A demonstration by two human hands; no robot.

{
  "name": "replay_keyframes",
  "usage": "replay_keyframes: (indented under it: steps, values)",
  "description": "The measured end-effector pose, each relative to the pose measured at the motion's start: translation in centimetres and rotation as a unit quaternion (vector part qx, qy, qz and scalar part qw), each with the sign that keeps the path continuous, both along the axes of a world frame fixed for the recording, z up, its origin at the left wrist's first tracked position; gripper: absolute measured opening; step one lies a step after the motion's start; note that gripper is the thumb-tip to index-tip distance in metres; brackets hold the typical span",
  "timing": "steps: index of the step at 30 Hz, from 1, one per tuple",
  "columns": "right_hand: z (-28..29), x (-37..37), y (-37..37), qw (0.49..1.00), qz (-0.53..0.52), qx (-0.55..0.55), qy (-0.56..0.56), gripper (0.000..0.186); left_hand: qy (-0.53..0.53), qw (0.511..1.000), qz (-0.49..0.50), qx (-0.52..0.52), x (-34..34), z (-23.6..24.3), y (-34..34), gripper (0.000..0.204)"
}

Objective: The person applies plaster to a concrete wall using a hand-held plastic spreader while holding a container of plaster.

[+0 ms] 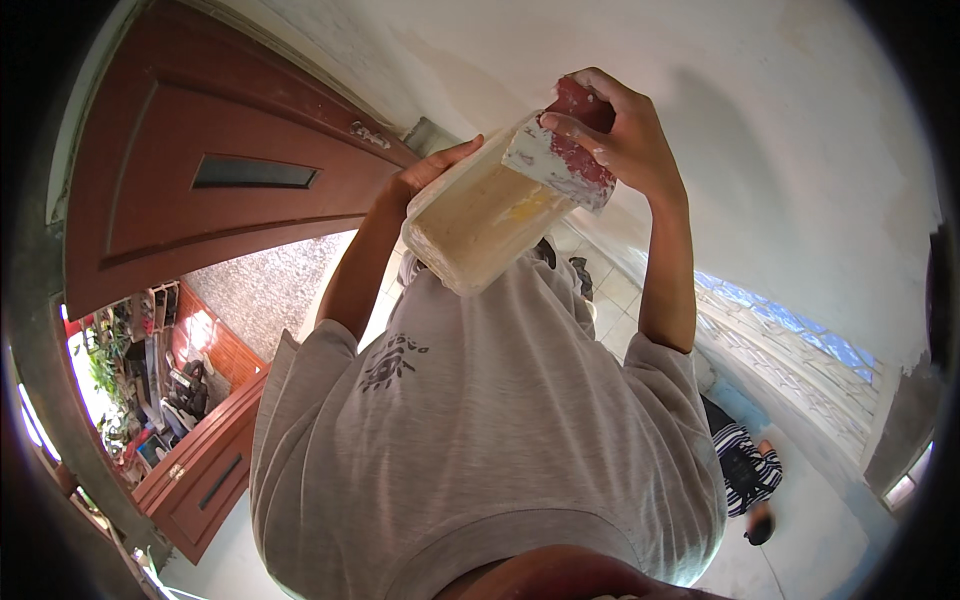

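Note:
My left hand (425, 172) holds a rectangular plastic tub (470, 235) from its left side, thumb along the rim and the other fingers hidden. Smooth off-white paste, like wall putty, coats the tub's inside, with a small yellowish patch at the right. In my right hand (640, 140) is a wide putty scraper (560, 160), its red grip and blade smeared with white. Thumb and fingers are closed round the grip, and the blade lies over the upper right part of the tub. Whether it touches the paste I cannot tell.
A pale plastered wall (780, 190) rises ahead and to the right. At the left stands a reddish-brown panelled door (150, 170). A white grille (790, 345) is at the right, near another person in a striped top (745, 465). Light floor tiles (615, 290) show beyond the tub.

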State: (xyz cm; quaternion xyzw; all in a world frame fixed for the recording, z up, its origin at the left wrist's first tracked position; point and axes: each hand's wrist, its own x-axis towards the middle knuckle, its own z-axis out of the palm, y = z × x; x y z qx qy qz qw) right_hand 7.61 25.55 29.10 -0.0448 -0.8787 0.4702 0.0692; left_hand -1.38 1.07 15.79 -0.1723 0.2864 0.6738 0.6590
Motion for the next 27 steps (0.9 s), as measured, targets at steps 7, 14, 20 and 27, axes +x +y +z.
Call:
replay_keyframes:
  steps: [7, 14, 20, 27]
  values:
    - [-0.7, -0.5, 0.0, 1.0, 0.02, 0.007, -0.017, 0.041, 0.01, 0.999, 0.025, 0.018, 0.9, 0.6, 0.0, 0.051]
    - [-1.5, -0.8, -1.1, 0.998, -0.048, -0.048, 0.007, 0.042, 0.014, 0.999, 0.033, 0.01, 0.7, -0.4, -0.1, 0.054]
    - [-2.4, -0.9, -1.5, 0.993, -0.103, -0.044, 0.025, 0.032, 0.049, 0.998, 0.038, 0.005, 0.3, 0.8, -0.2, 0.052]
    - [-3.3, -0.5, -1.9, 0.979, -0.19, -0.043, 0.061, 0.04, 0.056, 0.996, 0.054, 0.053, 0.8, 0.8, 0.9, 0.052]
